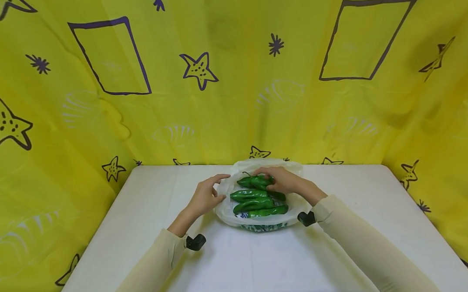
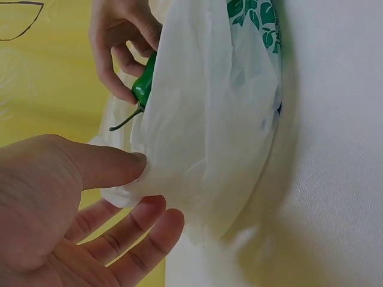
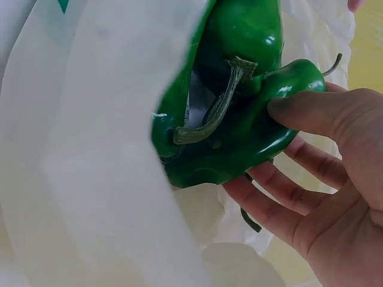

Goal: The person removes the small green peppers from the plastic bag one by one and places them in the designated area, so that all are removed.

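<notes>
A whitish plastic bag (image 1: 228, 216) lies open and spread out, its rim folded low around several glossy green peppers (image 1: 253, 205). My right hand (image 1: 278, 179) reaches in from the right and grips a pepper (image 3: 287, 81) at the far side of the pile, thumb on top and fingers underneath. A thick curved stem (image 3: 224, 107) shows beside the thumb in the right wrist view. At the bag's left edge is my left hand (image 1: 205, 195), thumb and fingers spread apart, with the thumb tip right at the rim in the left wrist view.
The bag stands on a white table (image 1: 247, 267) toward its far edge. A yellow curtain (image 1: 232, 107) with drawn starfish and frames hangs behind and along both sides. Green leaf print (image 2: 257, 18) marks the bag's outer side.
</notes>
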Tool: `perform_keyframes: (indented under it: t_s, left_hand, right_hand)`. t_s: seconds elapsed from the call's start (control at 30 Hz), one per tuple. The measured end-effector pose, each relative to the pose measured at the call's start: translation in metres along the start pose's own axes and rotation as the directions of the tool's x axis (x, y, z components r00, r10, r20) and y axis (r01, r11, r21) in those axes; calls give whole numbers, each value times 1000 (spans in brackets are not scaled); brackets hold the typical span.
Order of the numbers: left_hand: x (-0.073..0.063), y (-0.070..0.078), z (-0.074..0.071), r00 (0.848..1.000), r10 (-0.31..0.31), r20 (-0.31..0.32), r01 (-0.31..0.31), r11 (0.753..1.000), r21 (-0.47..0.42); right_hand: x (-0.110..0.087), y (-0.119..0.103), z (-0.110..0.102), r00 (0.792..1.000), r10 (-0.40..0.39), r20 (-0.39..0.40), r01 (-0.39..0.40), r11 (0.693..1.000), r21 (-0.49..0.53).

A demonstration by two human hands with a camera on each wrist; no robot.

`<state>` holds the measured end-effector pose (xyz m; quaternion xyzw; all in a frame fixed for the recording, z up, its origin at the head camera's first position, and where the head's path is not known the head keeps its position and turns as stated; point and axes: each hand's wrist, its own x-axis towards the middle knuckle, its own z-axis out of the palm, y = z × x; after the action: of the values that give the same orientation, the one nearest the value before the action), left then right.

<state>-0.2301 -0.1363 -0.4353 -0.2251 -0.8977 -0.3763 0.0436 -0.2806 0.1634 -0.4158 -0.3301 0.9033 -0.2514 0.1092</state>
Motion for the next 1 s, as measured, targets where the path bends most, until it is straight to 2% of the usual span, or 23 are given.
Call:
perform_keyframes:
  t_s: [0.43,0.73,1.0]
  left_hand:
    - [0,0,0,1000,-14,10,15,1000,-10]
    - [1,-1,0,1000,-18,21,19,999,-26]
    - [1,-2,0,999,-24,23,24,999,-32]
  right_hand:
    - [-1,-5,-3,999,-33,6,33,999,-3]
    - [-2,-7,-12,1000,7,26,-8,999,47]
    - [-5,-9,-18,1000,19,10,-20,996,92]
